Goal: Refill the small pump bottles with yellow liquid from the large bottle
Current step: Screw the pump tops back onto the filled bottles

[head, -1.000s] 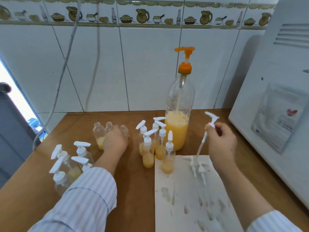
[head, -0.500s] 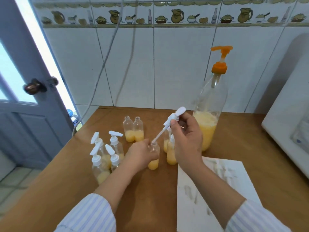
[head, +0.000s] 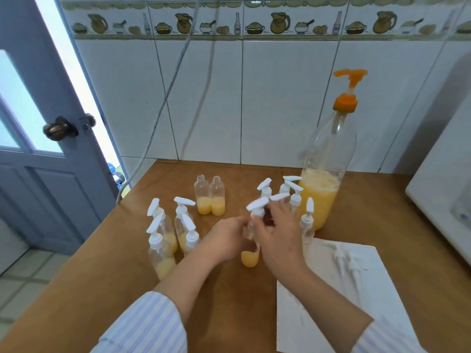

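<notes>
My left hand [head: 225,239] grips a small clear bottle [head: 249,258] with yellow liquid at its bottom, standing on the wooden table [head: 229,314]. My right hand [head: 276,234] holds the white pump cap [head: 257,206] on that bottle's neck. The large clear bottle [head: 322,189] with an orange pump and yellow liquid stands behind to the right. Two uncapped small bottles [head: 210,197] stand at the back. Several capped bottles [head: 169,233] are grouped at the left, several more capped bottles [head: 295,197] stand beside the large bottle.
A white paper sheet [head: 344,301] lies at the right front with two loose pump caps [head: 346,259] on it. A white appliance [head: 443,179] stands at the far right. Cables [head: 163,108] hang down the tiled wall. A door [head: 40,128] is at the left.
My right hand has lowered the pump, sliding its tube into the small bottle; the cap now sits on the neck. The view shifted slightly.
</notes>
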